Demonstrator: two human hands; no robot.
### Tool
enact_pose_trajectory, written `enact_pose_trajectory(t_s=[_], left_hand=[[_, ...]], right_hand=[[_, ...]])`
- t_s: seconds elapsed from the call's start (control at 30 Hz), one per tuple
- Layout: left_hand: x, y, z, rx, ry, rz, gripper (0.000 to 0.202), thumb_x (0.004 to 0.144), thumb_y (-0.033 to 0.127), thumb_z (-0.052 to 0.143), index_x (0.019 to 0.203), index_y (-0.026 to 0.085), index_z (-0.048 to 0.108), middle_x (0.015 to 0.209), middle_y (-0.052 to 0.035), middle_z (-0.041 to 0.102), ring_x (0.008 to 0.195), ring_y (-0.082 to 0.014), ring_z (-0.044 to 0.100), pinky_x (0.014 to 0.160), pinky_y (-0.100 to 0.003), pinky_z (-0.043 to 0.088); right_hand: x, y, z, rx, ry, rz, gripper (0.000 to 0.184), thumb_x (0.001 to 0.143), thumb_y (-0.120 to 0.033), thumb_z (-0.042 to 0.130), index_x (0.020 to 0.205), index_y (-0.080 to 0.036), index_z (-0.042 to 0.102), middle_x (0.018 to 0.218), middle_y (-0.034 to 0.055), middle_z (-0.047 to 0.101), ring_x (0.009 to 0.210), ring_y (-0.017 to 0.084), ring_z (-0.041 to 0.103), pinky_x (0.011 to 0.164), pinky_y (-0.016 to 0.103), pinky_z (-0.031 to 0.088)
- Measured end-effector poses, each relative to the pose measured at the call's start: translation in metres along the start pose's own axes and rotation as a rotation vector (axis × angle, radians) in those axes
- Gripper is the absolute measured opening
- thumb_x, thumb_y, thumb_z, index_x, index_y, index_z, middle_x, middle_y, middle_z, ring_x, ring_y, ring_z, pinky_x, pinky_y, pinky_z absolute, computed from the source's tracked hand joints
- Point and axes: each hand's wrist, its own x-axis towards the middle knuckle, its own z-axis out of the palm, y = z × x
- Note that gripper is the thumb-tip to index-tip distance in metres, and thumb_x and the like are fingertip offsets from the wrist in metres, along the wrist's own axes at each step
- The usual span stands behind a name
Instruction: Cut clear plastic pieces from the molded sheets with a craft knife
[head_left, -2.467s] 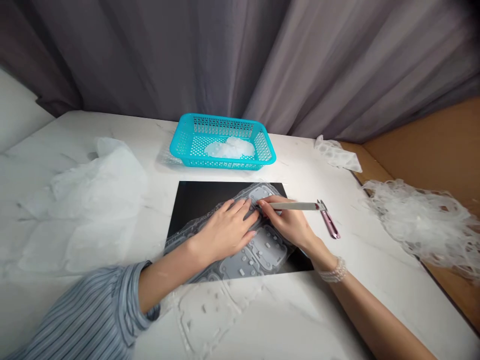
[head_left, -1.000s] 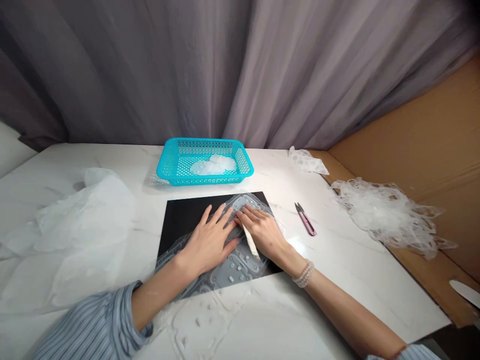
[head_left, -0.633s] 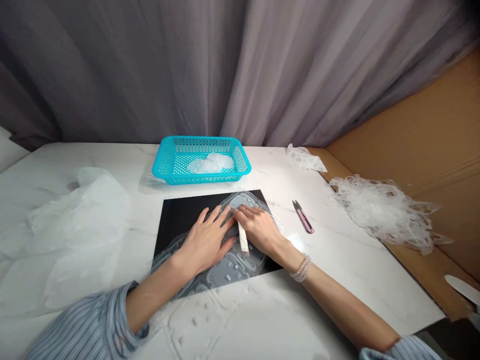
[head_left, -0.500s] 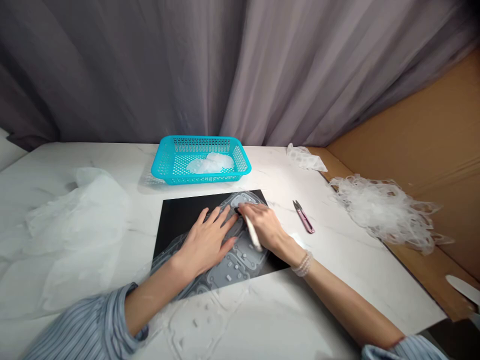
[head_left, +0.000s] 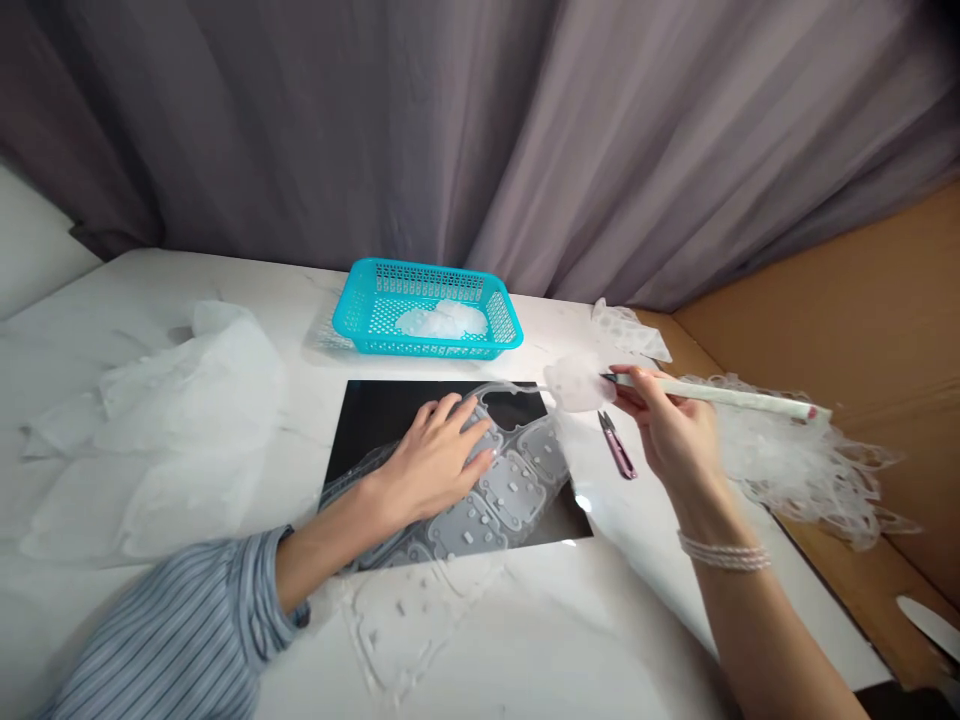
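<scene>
My left hand point(head_left: 442, 455) lies with fingers spread on a clear plastic sheet point(head_left: 514, 490) with moulded shapes, pressing it on a black mat point(head_left: 375, 405). At the sheet's top, one outline is a hole that shows the mat. My right hand point(head_left: 675, 430) is raised to the right of the mat. It grips a white pen-shaped tool point(head_left: 735, 397) with a dark tip, and pinches a frosted cut-out piece point(head_left: 576, 385). What the dark tip is, I cannot make out. Pink thread snips point(head_left: 618, 446) lie just below the piece.
A blue basket point(head_left: 427, 348) holding frosted pieces stands at the back. Stacked translucent sheets point(head_left: 187, 420) lie on the left. A heap of plastic offcuts point(head_left: 795, 460) and a smaller scrap point(head_left: 630, 332) lie on the right, near a cardboard wall point(head_left: 847, 290).
My right hand has lifted off the sheet and moved right, carrying the tool and the cut-out piece. A hole now shows where it worked. My left hand still rests on the sheet.
</scene>
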Motion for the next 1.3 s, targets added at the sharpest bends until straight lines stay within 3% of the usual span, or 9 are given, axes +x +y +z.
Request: enact_pose_trajectory(t_s=[0.07,0.17,0.27,0.4,0.63,0.77,0.93,1.13,1.3], left_hand=[[0.007,0.008,-0.003,-0.292,0.038,-0.109,0.055,0.100,0.047,0.025,0.117,0.015,0.066,0.129,-0.0155,0.063,0.121,-0.0298,0.056,0.104,-0.052,0.042],[0.016,0.017,-0.004,-0.816,-0.126,-0.277,0.078,0.098,0.058,0.008,0.113,0.010,0.068,0.107,-0.0180,0.073,0.096,-0.0254,0.070,0.085,-0.041,0.055],[0.018,0.019,0.000,-1.299,-0.210,-0.473,0.057,0.090,0.060,0.047,0.105,0.012,0.072,0.105,-0.0159,0.074,0.093,-0.0246,0.070,0.081,-0.037,0.056],[0.015,0.022,0.005,-1.252,-0.101,-0.521,0.021,0.073,0.027,0.076,0.088,0.013,0.075,0.090,-0.0102,0.075,0.077,-0.0166,0.069,0.069,-0.026,0.052],[0.014,0.033,0.012,-1.086,0.060,-0.528,0.012,0.071,0.025,0.077,0.075,0.014,0.075,0.072,-0.0057,0.073,0.064,-0.0146,0.065,0.063,-0.026,0.048],[0.013,0.030,0.016,-0.996,0.194,-0.507,0.009,0.069,0.023,0.078,0.071,0.015,0.076,0.072,-0.0044,0.073,0.068,-0.0162,0.065,0.062,-0.025,0.046],[0.017,0.011,0.005,-1.026,0.379,-0.506,0.018,0.069,0.028,0.079,0.083,0.016,0.077,0.078,-0.0032,0.074,0.072,-0.0150,0.066,0.066,-0.024,0.050],[0.017,0.000,-0.017,-1.274,0.268,-0.470,0.023,0.077,0.025,0.072,0.097,0.015,0.074,0.094,-0.0079,0.076,0.087,-0.0184,0.070,0.084,-0.032,0.054],[0.015,0.008,-0.020,-1.400,0.163,-0.480,0.027,0.086,0.020,0.056,0.106,0.013,0.072,0.108,-0.0111,0.074,0.096,-0.0207,0.069,0.086,-0.033,0.055]], right_hand=[[-0.020,-0.030,0.022,-0.069,-0.112,-0.055,0.027,0.090,-0.042,0.061,0.098,-0.019,0.074,0.100,0.0069,0.074,0.093,0.022,0.072,0.089,0.039,0.059],[-0.043,-0.066,0.040,-0.235,-0.476,-0.176,0.026,0.094,-0.040,0.057,0.100,-0.022,0.074,0.098,0.0057,0.075,0.092,0.021,0.071,0.083,0.036,0.058],[-0.045,-0.075,0.042,-0.170,-0.593,-0.191,0.029,0.099,-0.041,0.046,0.106,-0.023,0.068,0.097,0.0062,0.075,0.092,0.020,0.071,0.084,0.035,0.056],[-0.026,-0.058,0.042,-0.269,-0.492,-0.107,0.034,0.099,-0.046,0.042,0.079,-0.021,0.053,0.074,0.0031,0.068,0.070,0.016,0.066,0.064,0.027,0.051],[-0.033,-0.044,0.062,-0.466,-0.620,-0.145,0.040,0.082,-0.027,0.059,0.064,-0.023,0.024,0.056,-0.0076,0.029,0.052,0.008,0.028,0.048,0.021,0.024],[-0.039,-0.036,0.067,-0.528,-0.589,-0.261,0.028,0.079,-0.018,0.051,0.064,-0.022,0.028,0.057,-0.0059,0.034,0.054,0.009,0.033,0.051,0.022,0.026],[-0.003,0.001,0.051,-0.739,-0.484,-0.261,0.020,0.071,-0.010,0.049,0.061,-0.022,0.037,0.049,-0.0033,0.045,0.050,0.013,0.040,0.054,0.026,0.028],[0.011,-0.002,0.042,-0.662,-0.420,-0.239,0.025,0.086,-0.028,0.055,0.067,-0.023,0.039,0.068,0.0032,0.063,0.060,0.016,0.053,0.060,0.027,0.034],[-0.017,-0.038,0.065,-0.153,-0.661,-0.092,0.037,0.088,-0.037,0.059,0.069,-0.023,0.030,0.083,0.0050,0.067,0.070,0.015,0.055,0.062,0.026,0.038]])
